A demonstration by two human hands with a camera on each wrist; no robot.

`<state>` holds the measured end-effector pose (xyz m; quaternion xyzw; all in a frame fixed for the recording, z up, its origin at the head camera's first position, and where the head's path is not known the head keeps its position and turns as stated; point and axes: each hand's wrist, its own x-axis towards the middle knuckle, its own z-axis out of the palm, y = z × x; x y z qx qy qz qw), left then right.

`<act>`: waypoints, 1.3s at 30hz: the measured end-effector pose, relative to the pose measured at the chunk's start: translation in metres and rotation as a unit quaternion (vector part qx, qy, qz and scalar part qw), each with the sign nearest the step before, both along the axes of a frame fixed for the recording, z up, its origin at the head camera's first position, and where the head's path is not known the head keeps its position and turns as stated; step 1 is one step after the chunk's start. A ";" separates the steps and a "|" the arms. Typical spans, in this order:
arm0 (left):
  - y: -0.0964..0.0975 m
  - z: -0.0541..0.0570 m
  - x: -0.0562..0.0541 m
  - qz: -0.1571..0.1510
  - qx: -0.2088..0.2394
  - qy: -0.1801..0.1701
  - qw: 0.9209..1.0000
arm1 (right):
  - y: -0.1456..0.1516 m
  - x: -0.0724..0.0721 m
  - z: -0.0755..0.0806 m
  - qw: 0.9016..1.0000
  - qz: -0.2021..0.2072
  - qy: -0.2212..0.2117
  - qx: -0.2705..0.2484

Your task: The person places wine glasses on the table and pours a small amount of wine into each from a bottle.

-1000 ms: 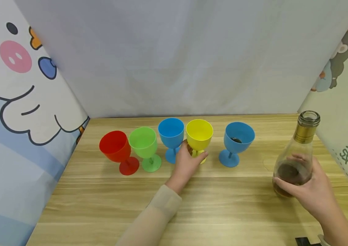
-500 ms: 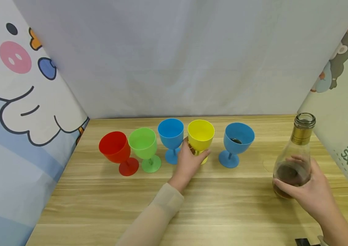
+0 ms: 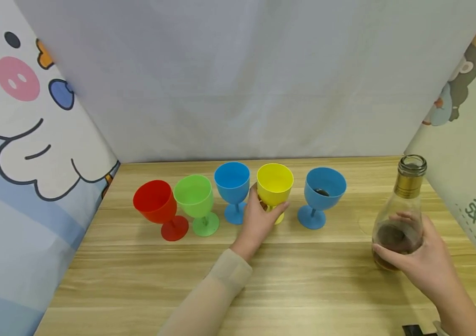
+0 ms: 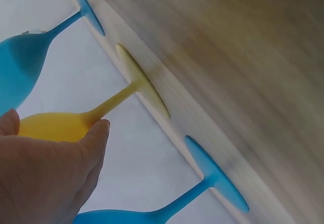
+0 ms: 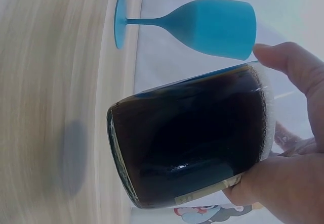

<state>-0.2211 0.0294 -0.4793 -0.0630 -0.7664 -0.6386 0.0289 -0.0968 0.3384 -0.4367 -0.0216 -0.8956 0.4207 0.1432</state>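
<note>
My left hand point(image 3: 258, 221) grips a yellow goblet point(image 3: 274, 179) low on its bowl, its thumb toward the stem. The left wrist view shows that goblet's round foot point(image 4: 144, 82) on the table. My right hand point(image 3: 424, 252) holds a clear glass bottle point(image 3: 406, 212) with a gold neck band around its lower body. Dark liquid point(image 5: 192, 133) fills the bottle's lower part, and its base is raised off the table in the right wrist view. Between the hands stands a blue goblet point(image 3: 326, 186) with a little dark liquid inside.
Left of the yellow goblet stand another blue goblet point(image 3: 232, 179), a green goblet point(image 3: 194, 193) and a red goblet point(image 3: 155, 203). A pale curtain point(image 3: 238, 84) closes off the back of the wooden table point(image 3: 296, 289). Cartoon-printed panels flank both sides.
The yellow goblet and my left hand have shifted slightly right, away from the neighbouring blue goblet. The bottle's neck has moved a little left.
</note>
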 end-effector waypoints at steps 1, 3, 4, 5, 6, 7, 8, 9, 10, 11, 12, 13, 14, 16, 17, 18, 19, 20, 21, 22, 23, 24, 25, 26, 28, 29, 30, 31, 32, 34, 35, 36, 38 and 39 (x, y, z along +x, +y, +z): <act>0.000 0.000 0.000 -0.002 0.001 0.001 1.000 | -0.001 0.000 0.000 1.000 0.002 0.002 0.000; -0.001 0.001 0.001 -0.006 0.002 0.002 1.000 | -0.001 0.000 0.000 1.000 0.005 0.002 0.005; -0.001 0.001 0.002 -0.008 0.002 0.001 1.000 | -0.001 0.000 0.001 1.000 0.006 0.001 0.008; -0.002 0.002 0.003 -0.011 0.002 0.001 1.000 | -0.001 0.000 0.001 1.000 0.006 0.000 0.012; -0.002 0.003 0.004 -0.014 0.002 0.000 1.000 | 0.000 0.000 0.002 1.000 0.006 -0.001 0.013; -0.002 0.004 0.005 -0.018 0.003 -0.002 1.000 | 0.000 0.000 0.003 1.000 0.006 -0.002 0.017; -0.003 0.005 0.006 -0.021 0.003 -0.004 1.000 | 0.001 0.001 0.003 1.000 0.006 -0.004 0.019; -0.003 0.006 0.007 -0.024 0.002 -0.006 1.000 | 0.001 0.000 0.004 1.000 0.006 -0.005 0.021; -0.003 0.008 0.009 -0.026 -0.001 -0.007 1.000 | 0.002 0.000 0.005 1.000 0.005 -0.005 0.022; -0.003 0.009 0.010 -0.029 -0.004 -0.008 1.000 | 0.002 0.000 0.006 1.000 0.005 -0.007 0.024; -0.004 0.011 0.012 -0.030 -0.008 -0.010 0.999 | 0.003 0.000 0.006 1.000 0.005 -0.007 0.026; -0.004 0.012 0.014 -0.032 -0.011 -0.008 0.999 | 0.003 0.000 0.007 1.000 0.005 -0.008 0.029; -0.005 0.014 0.016 -0.033 -0.015 -0.008 0.999 | 0.004 0.000 0.008 0.999 0.005 -0.009 0.031; -0.007 0.017 0.020 -0.035 -0.022 -0.006 0.999 | 0.004 0.000 0.008 0.999 0.005 -0.010 0.037; -0.008 0.019 0.022 -0.037 -0.023 -0.005 0.999 | 0.004 0.001 0.009 0.999 0.005 -0.012 0.039; -0.009 0.020 0.024 -0.039 -0.024 -0.002 0.999 | 0.004 0.001 0.009 0.999 0.004 -0.013 0.041; -0.011 0.022 0.026 -0.040 -0.026 0.000 0.999 | 0.004 0.001 0.009 0.999 0.004 -0.014 0.041; -0.012 0.023 0.028 -0.042 -0.027 0.000 0.999 | 0.004 0.001 0.008 0.999 0.005 -0.015 0.043; -0.013 0.024 0.030 -0.044 -0.026 0.001 0.999 | 0.005 0.001 0.008 0.999 0.004 -0.015 0.044; -0.015 0.025 0.032 -0.045 -0.025 0.002 0.999 | 0.005 0.002 0.008 0.999 0.003 -0.017 0.046; -0.016 0.026 0.034 -0.048 -0.023 0.002 0.999 | 0.005 0.002 0.008 0.999 0.003 -0.018 0.049; -0.017 0.027 0.036 -0.049 -0.021 0.002 0.999 | 0.005 0.002 0.008 0.998 0.003 -0.019 0.052; -0.018 0.028 0.038 -0.049 -0.019 0.001 0.999 | 0.005 0.002 0.008 0.998 0.002 -0.022 0.055; -0.019 0.028 0.040 -0.050 -0.016 0.001 0.999 | 0.005 0.002 0.009 0.998 0.003 -0.025 0.058; -0.020 0.029 0.043 -0.051 -0.014 0.002 0.999 | 0.005 0.001 0.009 0.998 0.006 -0.033 0.060; -0.021 0.030 0.045 -0.052 -0.014 0.001 0.999 | 0.005 0.000 0.009 0.997 0.007 -0.037 0.061; -0.022 0.030 0.047 -0.052 -0.015 0.001 0.999 | 0.005 0.000 0.009 0.997 0.008 -0.042 0.061; -0.023 0.031 0.049 -0.053 -0.017 0.002 0.998 | 0.005 0.000 0.009 0.997 0.009 -0.046 0.061; -0.023 0.032 0.050 -0.055 -0.019 0.005 0.998 | 0.005 0.000 0.009 0.997 0.010 -0.049 0.059; -0.024 0.033 0.053 -0.061 -0.023 0.010 0.998 | 0.005 0.000 0.009 0.997 0.011 -0.051 0.058; -0.025 0.034 0.054 -0.063 -0.026 0.012 0.998 | 0.004 0.000 0.009 0.997 0.010 -0.050 0.058; -0.025 0.035 0.056 -0.067 -0.027 0.016 0.997 | 0.004 0.000 0.009 0.997 0.011 -0.048 0.059; -0.025 0.037 0.058 -0.073 -0.027 0.021 0.997 | 0.004 0.001 0.008 0.997 0.015 -0.041 0.061; -0.025 0.037 0.059 -0.076 -0.029 0.021 0.996 | 0.004 0.001 0.008 0.997 0.016 -0.038 0.065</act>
